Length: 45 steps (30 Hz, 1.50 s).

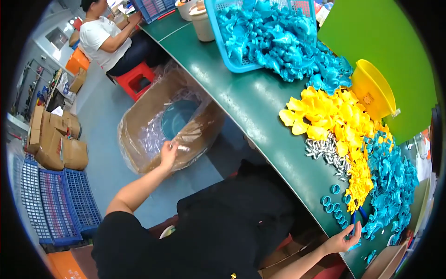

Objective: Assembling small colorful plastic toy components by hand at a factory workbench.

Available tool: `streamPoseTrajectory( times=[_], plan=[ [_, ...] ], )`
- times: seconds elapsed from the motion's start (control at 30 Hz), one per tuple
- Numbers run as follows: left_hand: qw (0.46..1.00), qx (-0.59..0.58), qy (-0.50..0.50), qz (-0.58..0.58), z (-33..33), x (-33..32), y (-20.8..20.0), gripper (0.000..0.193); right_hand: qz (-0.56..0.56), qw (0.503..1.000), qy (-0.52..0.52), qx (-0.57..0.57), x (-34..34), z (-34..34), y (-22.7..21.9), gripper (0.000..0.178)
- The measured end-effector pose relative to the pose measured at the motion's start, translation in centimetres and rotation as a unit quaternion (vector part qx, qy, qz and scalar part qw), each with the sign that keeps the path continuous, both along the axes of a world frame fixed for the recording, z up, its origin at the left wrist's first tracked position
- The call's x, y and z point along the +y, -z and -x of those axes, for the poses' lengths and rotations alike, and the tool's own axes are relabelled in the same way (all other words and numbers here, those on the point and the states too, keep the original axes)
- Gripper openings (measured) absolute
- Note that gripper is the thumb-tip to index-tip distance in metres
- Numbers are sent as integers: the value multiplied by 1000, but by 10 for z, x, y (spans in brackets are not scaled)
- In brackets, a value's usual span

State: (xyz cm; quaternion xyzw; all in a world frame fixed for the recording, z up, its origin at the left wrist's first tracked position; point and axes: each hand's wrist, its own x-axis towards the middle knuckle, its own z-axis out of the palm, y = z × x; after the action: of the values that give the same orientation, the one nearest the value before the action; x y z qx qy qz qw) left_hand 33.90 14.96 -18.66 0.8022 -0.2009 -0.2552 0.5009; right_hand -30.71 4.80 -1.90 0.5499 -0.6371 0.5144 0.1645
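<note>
My left hand (169, 156) is stretched out over a large carton (134, 125) lined with clear plastic. Its fingers are closed on a small shiny, clear-looking piece (184, 148); its exact kind is too small to tell. In the carton lie many clear plastic pieces (151, 135) and a teal round tub (178, 118). My right hand (343, 240) is at the table's near edge, fingers curved and apart, with nothing visible in it. Just beyond its fingertips are blue handles of a plier-like tool (363, 214). Several teal rings (330, 208) lie beside it.
The green table (260, 121) bears yellow plastic pieces (325, 111), small silver cylinders (327, 151), teal pieces (392, 181), a heaped blue basket (239, 65) and a yellow bucket (378, 90). A person (109, 39) sits on a red stool (134, 80). Blue crates (58, 200) stand at left.
</note>
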Motion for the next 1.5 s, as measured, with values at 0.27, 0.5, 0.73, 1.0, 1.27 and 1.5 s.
streamPoseTrajectory(
  times=[0.27, 0.5, 0.73, 1.0, 1.27, 1.5],
  plan=[
    [939, 297, -167, 34, -62, -27, 29, 21, -13, 998, 61, 28, 3, -11, -4, 19],
    [924, 113, -132, 341, -202, -276, -133, 26, -41, 993, 99, 56, 13, -17, -21, 18],
    [934, -284, -171, -135, -247, -423, -161, 56, -48, 994, 92, 28, 6, -40, -37, 27],
    [986, -20, 21, 163, -358, -474, -199, 58, -45, 991, 110, 56, -8, -32, -32, 20],
    [967, 61, -56, 242, -409, -486, -164, 61, -89, 987, 124, 50, -8, -31, -26, 22],
    [960, 72, 105, 249, -423, -407, -177, 44, -154, 984, 2, -85, -23, -45, -58, 17]
  ],
)
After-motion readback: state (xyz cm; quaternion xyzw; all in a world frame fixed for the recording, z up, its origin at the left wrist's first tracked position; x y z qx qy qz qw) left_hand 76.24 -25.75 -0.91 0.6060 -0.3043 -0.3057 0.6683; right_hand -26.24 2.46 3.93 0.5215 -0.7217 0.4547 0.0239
